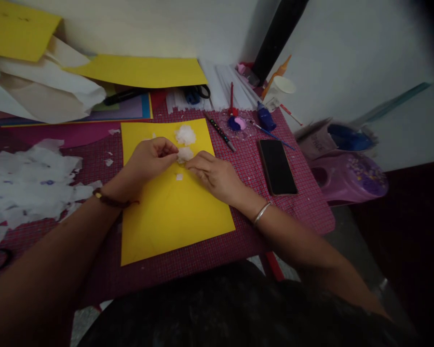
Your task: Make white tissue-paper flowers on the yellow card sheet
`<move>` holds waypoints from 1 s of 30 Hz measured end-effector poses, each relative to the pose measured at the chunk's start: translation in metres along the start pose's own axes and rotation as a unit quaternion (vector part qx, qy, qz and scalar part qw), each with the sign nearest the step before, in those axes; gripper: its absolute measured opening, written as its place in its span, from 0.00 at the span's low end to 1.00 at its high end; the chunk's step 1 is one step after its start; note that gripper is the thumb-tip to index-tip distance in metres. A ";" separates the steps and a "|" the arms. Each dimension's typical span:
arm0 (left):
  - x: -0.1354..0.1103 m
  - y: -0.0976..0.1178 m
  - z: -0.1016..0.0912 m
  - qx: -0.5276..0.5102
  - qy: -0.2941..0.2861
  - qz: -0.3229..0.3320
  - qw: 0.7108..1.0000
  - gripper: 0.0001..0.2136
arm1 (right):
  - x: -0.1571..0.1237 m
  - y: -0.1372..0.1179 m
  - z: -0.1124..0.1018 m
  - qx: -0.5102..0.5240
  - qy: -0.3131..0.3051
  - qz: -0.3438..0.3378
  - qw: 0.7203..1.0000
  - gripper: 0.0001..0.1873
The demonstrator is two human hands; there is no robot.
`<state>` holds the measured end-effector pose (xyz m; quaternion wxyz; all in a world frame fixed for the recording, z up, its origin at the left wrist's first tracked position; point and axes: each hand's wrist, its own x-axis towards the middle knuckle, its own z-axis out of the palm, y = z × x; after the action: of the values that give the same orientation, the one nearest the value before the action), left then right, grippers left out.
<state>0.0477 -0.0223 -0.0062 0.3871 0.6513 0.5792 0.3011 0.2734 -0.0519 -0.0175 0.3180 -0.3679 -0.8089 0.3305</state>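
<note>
Head view: the yellow sheet (173, 217) lies on the table (313, 214), a small white scrap (179, 177) on it just nearer than the lower white tuft (184, 154), which sits between the left hand (149, 155) and right hand (215, 177). Left thumb and forefinger appear to pinch the tuft's left edge; right fingers are bunched at its right, whether gripping cannot be told. Step judged in hand: shaping this tuft, calling next for light fingertip pressure, clear of the upper white tuft (185, 135) beyond

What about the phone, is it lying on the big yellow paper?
No, the phone lies to the right of the yellow paper, on the checked cloth.
</note>
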 end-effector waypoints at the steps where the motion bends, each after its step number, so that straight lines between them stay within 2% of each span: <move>1: -0.001 0.000 0.000 0.000 -0.001 0.003 1.000 0.11 | 0.000 0.001 0.001 0.014 0.013 -0.003 1.000 0.09; 4: -0.003 0.000 0.000 -0.005 -0.001 0.002 1.000 0.10 | 0.003 0.007 0.004 0.090 0.076 0.012 0.993 0.16; 7: -0.003 0.000 0.000 -0.019 -0.001 -0.004 1.000 0.08 | 0.008 0.014 0.007 0.164 0.123 0.075 0.976 0.24; 14: -0.001 -0.003 0.000 -0.019 -0.009 0.013 1.000 0.08 | 0.017 0.016 0.006 0.260 0.156 0.156 0.940 0.22; 21: 0.007 -0.010 0.009 0.041 0.027 0.041 0.998 0.11 | 0.020 0.022 0.010 0.283 0.160 0.124 0.938 0.27; 25: 0.010 -0.007 0.011 0.079 0.044 0.040 0.995 0.07 | 0.020 0.024 0.010 0.278 0.159 0.128 0.939 0.28; 30: 0.010 -0.002 0.009 0.082 0.035 0.038 0.995 0.04 | 0.018 0.021 0.009 0.263 0.167 0.132 0.941 0.27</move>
<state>0.0561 -0.0140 -0.0129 0.3005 0.6914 0.5896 0.2897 0.2650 -0.0293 -0.0340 0.4875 -0.4244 -0.5730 0.5039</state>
